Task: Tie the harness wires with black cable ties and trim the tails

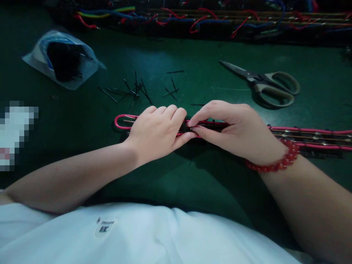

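A long dark strip lies crosswise on the green table, with red wire along both edges and thin brass-coloured rods between. The red wire bends round in a loop at its left end. My left hand is closed over the strip near that loop, thumb along the near edge. Just right of it, my right hand pinches thumb and forefinger together at the strip; a small dark bit shows at the fingertips, too small to name. Small black bands go round the strip right of this hand.
Several thin black pieces like cable ties lie scattered beyond my hands. An opened clear bag of dark pieces sits at upper left, scissors at upper right. Wired strips run along the back. A blurred-out pale item lies left.
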{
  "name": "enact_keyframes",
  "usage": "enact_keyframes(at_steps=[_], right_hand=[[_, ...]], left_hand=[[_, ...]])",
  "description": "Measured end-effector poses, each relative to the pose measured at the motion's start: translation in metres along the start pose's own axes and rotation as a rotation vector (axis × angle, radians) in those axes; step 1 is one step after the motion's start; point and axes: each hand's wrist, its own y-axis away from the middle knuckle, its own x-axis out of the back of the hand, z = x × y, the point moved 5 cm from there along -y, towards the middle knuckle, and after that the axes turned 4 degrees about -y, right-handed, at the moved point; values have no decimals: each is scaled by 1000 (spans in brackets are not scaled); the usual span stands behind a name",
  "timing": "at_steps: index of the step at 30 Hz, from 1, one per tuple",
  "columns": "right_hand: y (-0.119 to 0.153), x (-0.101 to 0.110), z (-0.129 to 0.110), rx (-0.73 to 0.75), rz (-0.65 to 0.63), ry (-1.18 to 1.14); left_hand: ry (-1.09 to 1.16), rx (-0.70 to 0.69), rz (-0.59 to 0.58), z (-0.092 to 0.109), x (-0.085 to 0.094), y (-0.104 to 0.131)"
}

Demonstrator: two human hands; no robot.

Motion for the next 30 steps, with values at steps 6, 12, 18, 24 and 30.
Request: enact_keyframes(at_steps=[6, 12, 18, 24, 30], right_hand=[[0, 1, -3, 34, 7, -5], [1, 2, -4, 49, -4, -53], [1, 2, -1, 35, -12, -69], [0, 1, -1, 39, -31, -66], [-1, 3, -2, 31, -50, -97]], left_hand=[[18, -9, 13, 0, 1, 0], [29, -16, 1, 1, 1, 0], [5, -36, 36, 1, 0, 0], [6, -37, 30, 2, 1, 1], [19, -42, 21, 2, 1, 1]])
